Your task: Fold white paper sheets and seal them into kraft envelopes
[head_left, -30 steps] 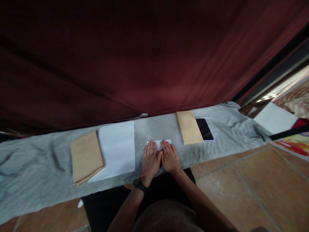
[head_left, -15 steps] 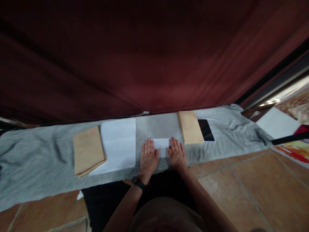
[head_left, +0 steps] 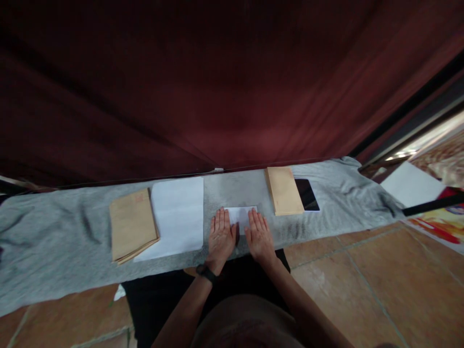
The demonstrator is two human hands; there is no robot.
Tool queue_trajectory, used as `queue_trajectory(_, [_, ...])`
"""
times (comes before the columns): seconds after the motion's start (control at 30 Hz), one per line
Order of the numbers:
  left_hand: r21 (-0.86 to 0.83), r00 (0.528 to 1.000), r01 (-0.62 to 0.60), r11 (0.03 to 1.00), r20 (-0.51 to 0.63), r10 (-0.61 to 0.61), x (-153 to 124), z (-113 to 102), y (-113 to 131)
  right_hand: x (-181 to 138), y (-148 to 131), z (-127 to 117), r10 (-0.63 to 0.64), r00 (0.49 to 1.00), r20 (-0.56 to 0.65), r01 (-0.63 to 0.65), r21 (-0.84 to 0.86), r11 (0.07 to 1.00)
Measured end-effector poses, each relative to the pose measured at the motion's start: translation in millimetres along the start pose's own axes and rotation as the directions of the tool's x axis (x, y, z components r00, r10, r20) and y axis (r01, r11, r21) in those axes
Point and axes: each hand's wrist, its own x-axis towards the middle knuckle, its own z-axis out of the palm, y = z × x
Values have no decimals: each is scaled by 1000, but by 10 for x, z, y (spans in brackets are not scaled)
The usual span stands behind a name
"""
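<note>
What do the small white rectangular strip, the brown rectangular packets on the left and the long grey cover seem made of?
White strip: probably matte paper; flat, straight-edged, no shine.
Brown packets: likely dull kraft paper; thin layered edges.
Grey cover: apparently soft fabric; wrinkled.

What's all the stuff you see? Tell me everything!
Large paper: count unclear, white, left
Envelope stack: one, brown, overlapping large paper
Small paper: one, white, centre
Second envelope stack: one, tan, right
Device: one, black, beside second envelope stack
Cloth: one, grey, beneath these
Backdrop: one, dark red, behind
Floor tiles: several, orange-brown, bottom
Sheet: one, white, far right
Printed item: one, red-yellow, far right
Bar: one, black, far right
Clothing: count unclear, black, lap
Wristband: one, black, left wrist
Left hand: one, bare, on small paper
Right hand: one, bare, on small paper
</note>
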Motion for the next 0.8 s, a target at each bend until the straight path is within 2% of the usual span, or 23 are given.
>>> queue_trajectory(0.07, [-7,1000,-1,1000,11,1,1,2,-7,-49,-112,4,-90,995,31,89,42,995])
queue_trajectory(0.13, [-12,1000,-1,1000,11,1,0,3,-8,-101,-157,24,-122,991,46,120,52,991])
queue_trajectory(0.37, [-88,999,6,996,-47,-10,-20,-23,13,-199,95,-4,-39,998,53,41,-35,999])
queue_trajectory(0.53, [-160,993,44,986,-97,-60,-141,-36,-31,-228,184,-58,-21,998,59,25,-70,997])
queue_trajectory(0.67, [-317,989,100,943,-72,-129,-215,-45,-79,-241,172,-43,-16,998,58,20,-79,997])
queue_trajectory(0.8, [-540,972,201,817,4,-236,-145,-62,-121,-241,169,-29,-28,999,35,30,-88,996])
